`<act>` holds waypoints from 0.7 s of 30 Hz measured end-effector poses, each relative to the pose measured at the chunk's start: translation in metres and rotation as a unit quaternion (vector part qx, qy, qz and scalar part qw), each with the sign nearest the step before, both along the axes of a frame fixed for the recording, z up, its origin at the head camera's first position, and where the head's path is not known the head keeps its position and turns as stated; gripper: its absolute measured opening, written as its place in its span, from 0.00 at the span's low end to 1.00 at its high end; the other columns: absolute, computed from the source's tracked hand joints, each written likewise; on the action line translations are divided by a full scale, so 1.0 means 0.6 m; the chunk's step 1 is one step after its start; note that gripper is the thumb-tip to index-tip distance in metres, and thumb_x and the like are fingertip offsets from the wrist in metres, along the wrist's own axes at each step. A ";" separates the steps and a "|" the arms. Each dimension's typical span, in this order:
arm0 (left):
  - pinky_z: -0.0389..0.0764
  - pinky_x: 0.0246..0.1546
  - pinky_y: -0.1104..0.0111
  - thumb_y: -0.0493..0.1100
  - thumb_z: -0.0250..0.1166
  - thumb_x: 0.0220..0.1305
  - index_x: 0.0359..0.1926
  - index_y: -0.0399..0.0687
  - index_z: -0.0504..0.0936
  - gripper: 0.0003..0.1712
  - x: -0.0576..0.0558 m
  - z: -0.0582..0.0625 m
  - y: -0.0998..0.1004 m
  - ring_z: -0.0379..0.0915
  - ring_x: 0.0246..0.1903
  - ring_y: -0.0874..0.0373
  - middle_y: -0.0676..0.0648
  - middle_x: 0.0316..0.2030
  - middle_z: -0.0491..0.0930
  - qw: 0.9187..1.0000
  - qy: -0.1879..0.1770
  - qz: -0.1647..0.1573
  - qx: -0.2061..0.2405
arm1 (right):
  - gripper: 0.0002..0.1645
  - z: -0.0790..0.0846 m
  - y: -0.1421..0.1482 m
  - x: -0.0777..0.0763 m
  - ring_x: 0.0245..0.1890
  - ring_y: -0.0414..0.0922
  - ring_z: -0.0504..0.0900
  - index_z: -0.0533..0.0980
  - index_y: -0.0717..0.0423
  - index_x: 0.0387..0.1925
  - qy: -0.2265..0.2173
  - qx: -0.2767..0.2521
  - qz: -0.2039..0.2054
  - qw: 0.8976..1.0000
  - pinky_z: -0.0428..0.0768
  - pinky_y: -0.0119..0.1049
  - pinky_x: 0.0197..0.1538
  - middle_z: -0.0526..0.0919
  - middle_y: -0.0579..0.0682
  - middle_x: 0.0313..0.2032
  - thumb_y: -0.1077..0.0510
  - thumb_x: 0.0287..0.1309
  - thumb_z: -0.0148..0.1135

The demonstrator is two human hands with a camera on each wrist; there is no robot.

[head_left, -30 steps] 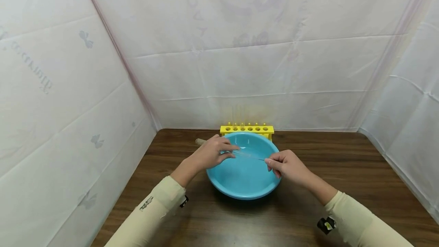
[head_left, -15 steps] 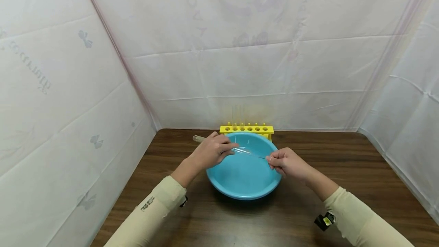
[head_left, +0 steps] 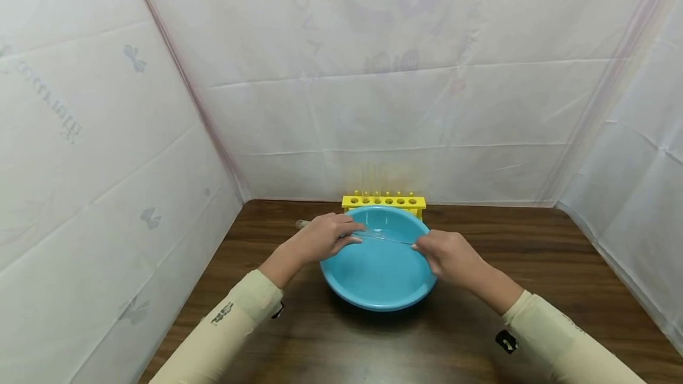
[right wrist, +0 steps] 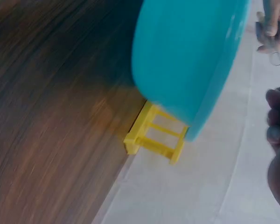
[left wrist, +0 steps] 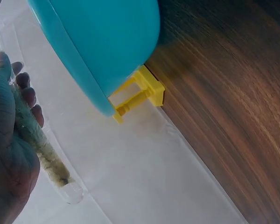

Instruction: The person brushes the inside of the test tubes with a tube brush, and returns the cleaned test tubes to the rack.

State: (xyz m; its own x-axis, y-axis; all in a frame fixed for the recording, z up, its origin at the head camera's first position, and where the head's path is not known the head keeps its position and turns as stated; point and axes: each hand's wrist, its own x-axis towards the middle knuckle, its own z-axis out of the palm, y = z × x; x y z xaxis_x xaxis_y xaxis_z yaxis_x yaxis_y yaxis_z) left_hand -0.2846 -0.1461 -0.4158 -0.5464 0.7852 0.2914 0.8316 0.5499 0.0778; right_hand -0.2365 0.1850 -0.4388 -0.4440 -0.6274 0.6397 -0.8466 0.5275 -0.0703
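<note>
Over the blue basin (head_left: 379, 280), my left hand (head_left: 322, 237) grips a clear glass test tube (left wrist: 73, 192) that lies nearly level. Inside the glass sits a test tube brush (left wrist: 49, 161), its pale bristles reaching close to the rounded end in the left wrist view. The brush's thin wire handle (head_left: 397, 242) comes out of the mouth and runs to my right hand (head_left: 448, 256), whose fingers pinch it at the basin's right side. My right palm hides the end of the wire. In the right wrist view, the tube's mouth (right wrist: 276, 58) shows between both hands.
Behind the basin stands a yellow test tube rack (head_left: 420, 201), partly covered by the rim. Clear tubes (head_left: 366, 178) stand upright in its left holes. The brown wooden table (head_left: 533, 242) meets white sheeting (head_left: 341, 117) at the back and sides.
My left hand and the tube have shifted a little left and lower than half a second ago. My right hand has turned about the wire, knuckles now more on top.
</note>
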 end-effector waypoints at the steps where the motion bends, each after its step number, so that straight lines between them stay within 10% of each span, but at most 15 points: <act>1: 0.86 0.49 0.63 0.52 0.64 0.79 0.62 0.53 0.87 0.18 -0.001 -0.001 -0.001 0.84 0.43 0.59 0.53 0.48 0.89 1.000 -0.006 0.004 -0.004 | 0.20 -0.002 0.001 -0.004 0.23 0.31 0.69 0.78 0.51 0.29 0.042 0.009 0.009 0.999 0.72 0.22 0.26 0.78 0.42 0.22 0.52 0.82 0.55; 7: 0.82 0.58 0.59 0.53 0.59 0.81 0.64 0.52 0.85 0.20 -0.006 0.001 -0.004 0.84 0.51 0.58 0.52 0.54 0.88 1.000 -0.020 0.010 -0.020 | 0.27 -0.010 0.006 -0.016 0.23 0.35 0.70 0.80 0.53 0.31 0.119 0.011 0.031 0.992 0.74 0.25 0.26 0.83 0.45 0.25 0.49 0.86 0.45; 12: 0.82 0.55 0.60 0.52 0.63 0.79 0.61 0.51 0.86 0.18 -0.011 0.003 -0.004 0.83 0.49 0.57 0.51 0.51 0.89 0.999 0.040 -0.009 -0.020 | 0.16 -0.010 0.002 -0.002 0.20 0.28 0.69 0.82 0.48 0.30 -0.128 -0.075 0.026 0.989 0.72 0.24 0.24 0.74 0.38 0.19 0.60 0.78 0.60; 17: 0.82 0.51 0.61 0.50 0.69 0.74 0.57 0.50 0.88 0.17 -0.013 -0.005 -0.003 0.83 0.46 0.57 0.51 0.46 0.89 0.988 0.149 -0.034 0.002 | 0.21 0.003 -0.001 0.009 0.14 0.35 0.67 0.80 0.56 0.26 -0.386 -0.138 -0.010 0.912 0.69 0.33 0.20 0.70 0.47 0.12 0.57 0.81 0.57; 21: 0.82 0.49 0.63 0.48 0.72 0.71 0.56 0.48 0.88 0.16 -0.012 -0.009 0.000 0.83 0.44 0.56 0.51 0.44 0.89 0.977 0.204 -0.047 0.034 | 0.28 0.015 0.003 0.010 0.12 0.42 0.64 0.76 0.65 0.25 -0.520 -0.197 0.029 0.830 0.64 0.36 0.17 0.70 0.50 0.11 0.53 0.83 0.53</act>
State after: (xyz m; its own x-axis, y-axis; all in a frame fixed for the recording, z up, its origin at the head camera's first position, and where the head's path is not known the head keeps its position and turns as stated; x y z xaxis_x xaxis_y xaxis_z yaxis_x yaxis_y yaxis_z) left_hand -0.2919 -0.1460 -0.4210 -0.2998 0.7981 0.5227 0.8479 0.4740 -0.2375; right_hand -0.2307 0.1871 -0.4300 -0.8615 -0.5000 0.0886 -0.2422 0.2512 -0.9372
